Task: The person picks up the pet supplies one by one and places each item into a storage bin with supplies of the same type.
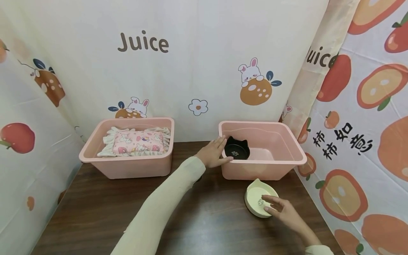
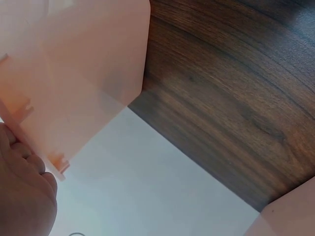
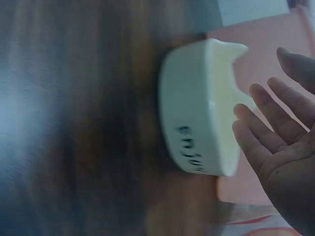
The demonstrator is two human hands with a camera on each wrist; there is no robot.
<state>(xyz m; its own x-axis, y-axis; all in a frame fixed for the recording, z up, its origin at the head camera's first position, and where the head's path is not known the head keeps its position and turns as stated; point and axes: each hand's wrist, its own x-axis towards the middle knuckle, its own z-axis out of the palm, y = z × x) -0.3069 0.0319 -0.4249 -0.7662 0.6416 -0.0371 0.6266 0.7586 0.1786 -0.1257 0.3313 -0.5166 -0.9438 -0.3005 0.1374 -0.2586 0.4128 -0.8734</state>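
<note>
My left hand rests on the left rim of the right pink bin, fingers laid along the rim and thumb extended over the front corner. In the left wrist view, that hand lies against the bin's rim. A black cat-eared bowl with a paw print sits inside that bin at its left end. In front of it, a pale yellow cat-eared bowl stands upright on the table. My right hand hovers at this bowl's right side, fingers spread and nothing gripped; dark lettering marks the bowl's outer wall.
Another pink bin stands at the left, holding a pink printed pillow with white ruffles. Both bins are on a dark wooden table. Printed curtains enclose the back and sides.
</note>
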